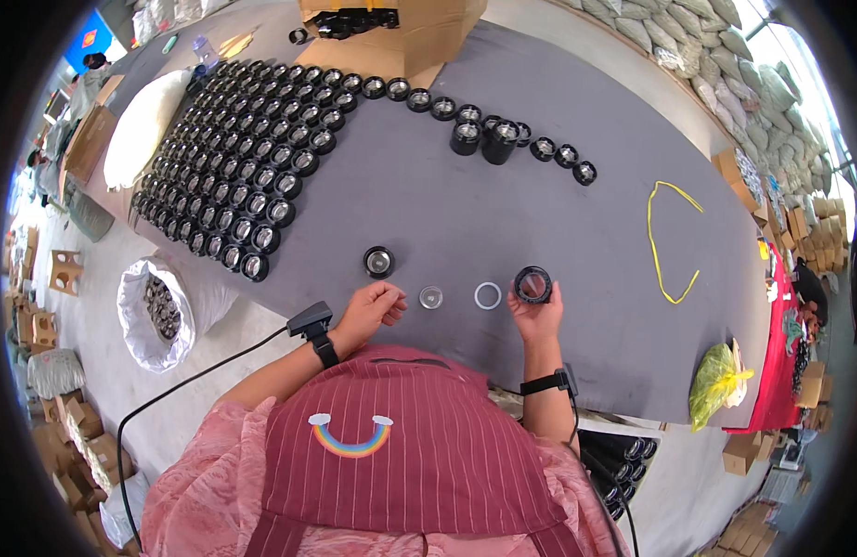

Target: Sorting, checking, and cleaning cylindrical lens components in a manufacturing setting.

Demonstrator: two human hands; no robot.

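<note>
My right hand [538, 318] is closed around a black ring-shaped cap [533, 285], its round opening facing up. Left of it a thin white ring [487, 295] lies flat on the grey table [596, 241]. Farther left is a small clear or silvery disc [430, 297]. Near that disc my left hand [375, 308] rests at the table with its fingers curled in; whatever they may hold is hidden. Just beyond the left hand stands a short black round part [378, 262] with a shiny centre, untouched.
Many black round parts [252, 153] fill the table's left side in rows, with a line of others [444, 109] along the back. Taller black cylinders [499, 144], an open carton [419, 46], yellow cord [651, 241] and a yellow bag [714, 385] are around. A white sack [159, 316] stands left.
</note>
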